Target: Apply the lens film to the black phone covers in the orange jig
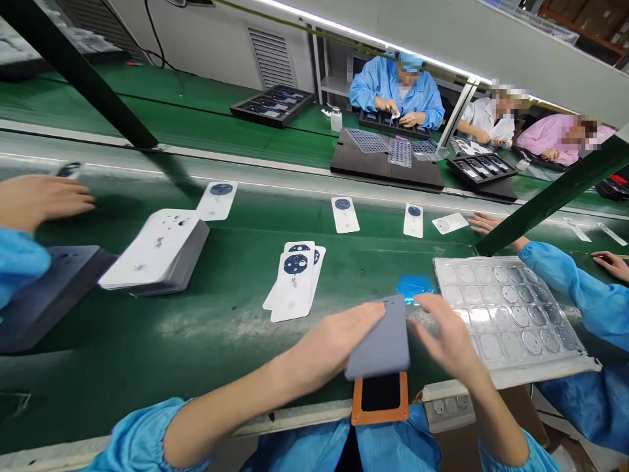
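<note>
The green desk (196, 367) is stretching out in front, with a clear tray (484, 319) of round parts (532, 342) lying at the right. From the left, one arm is slanting low over the desk, its left hand (337, 334) holding a gray panel (381, 347), fingers pinching the upper left edge. The right hand (449, 334) is hovering beside the panel, fingers spread and curving inward. Below, the panel is overlapping an orange frame (381, 417).
</note>
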### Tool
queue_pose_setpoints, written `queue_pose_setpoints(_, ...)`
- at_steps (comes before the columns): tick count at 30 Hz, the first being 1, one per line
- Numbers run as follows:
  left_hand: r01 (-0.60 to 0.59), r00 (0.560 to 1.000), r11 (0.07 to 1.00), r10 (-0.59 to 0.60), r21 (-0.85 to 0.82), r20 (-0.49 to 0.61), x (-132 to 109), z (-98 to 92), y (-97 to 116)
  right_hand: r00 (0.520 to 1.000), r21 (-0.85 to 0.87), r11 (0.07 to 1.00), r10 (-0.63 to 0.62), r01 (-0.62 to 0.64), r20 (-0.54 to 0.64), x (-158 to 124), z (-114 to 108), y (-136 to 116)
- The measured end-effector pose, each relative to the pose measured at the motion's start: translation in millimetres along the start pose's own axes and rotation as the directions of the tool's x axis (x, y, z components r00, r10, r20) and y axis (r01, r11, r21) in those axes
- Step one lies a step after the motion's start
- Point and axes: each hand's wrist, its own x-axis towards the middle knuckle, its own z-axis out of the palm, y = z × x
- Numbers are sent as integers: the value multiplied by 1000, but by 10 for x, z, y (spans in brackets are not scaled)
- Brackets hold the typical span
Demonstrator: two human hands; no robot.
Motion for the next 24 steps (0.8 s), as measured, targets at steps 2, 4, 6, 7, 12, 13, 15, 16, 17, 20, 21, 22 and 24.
queue_pose_setpoints(2,-152,988,947,134,283,81,-135,222,39,972,-73,969,-233,235,33,-170,131,-144)
queue_pose_setpoints(4,-209,976,871,159,444,149,-223,434,38,943,-168,929,-330,331,38,-302,280,-181)
queue_pose_setpoints(6,-226,972,838,159,496,175,-271,584,10,931,-229,903,-363,364,46,-377,397,-138)
queue_pose_setpoints(7,-226,972,836,158,500,175,-284,629,-9,927,-245,895,-373,373,51,-394,436,-104)
queue_pose_setpoints(12,-214,973,864,150,457,173,-312,639,-108,923,-247,890,-376,383,75,-381,489,5)
queue_pose_setpoints(13,-212,973,865,147,455,176,-313,626,-125,924,-241,892,-375,383,82,-376,490,11)
queue_pose_setpoints(15,-211,974,860,142,465,179,-304,605,-154,922,-236,891,-375,387,97,-372,499,20)
queue_pose_setpoints(16,-212,973,854,141,476,181,-295,600,-165,920,-236,889,-377,391,104,-371,507,26)
queue_pose_setpoints(17,-214,973,846,141,489,183,-284,598,-174,918,-240,886,-381,396,111,-370,516,31)
queue_pose_setpoints(20,-212,974,819,131,533,187,-252,613,-188,910,-272,868,-392,415,136,-365,544,43)
queue_pose_setpoints(21,-211,974,813,127,543,188,-248,621,-189,908,-284,863,-391,418,148,-364,551,41)
queue_pose_setpoints(22,-210,974,810,124,548,190,-248,630,-189,908,-294,860,-385,418,166,-365,554,36)
queue_pose_setpoints(24,-204,973,818,111,537,202,-261,645,-184,906,-304,857,-362,416,219,-369,552,18)
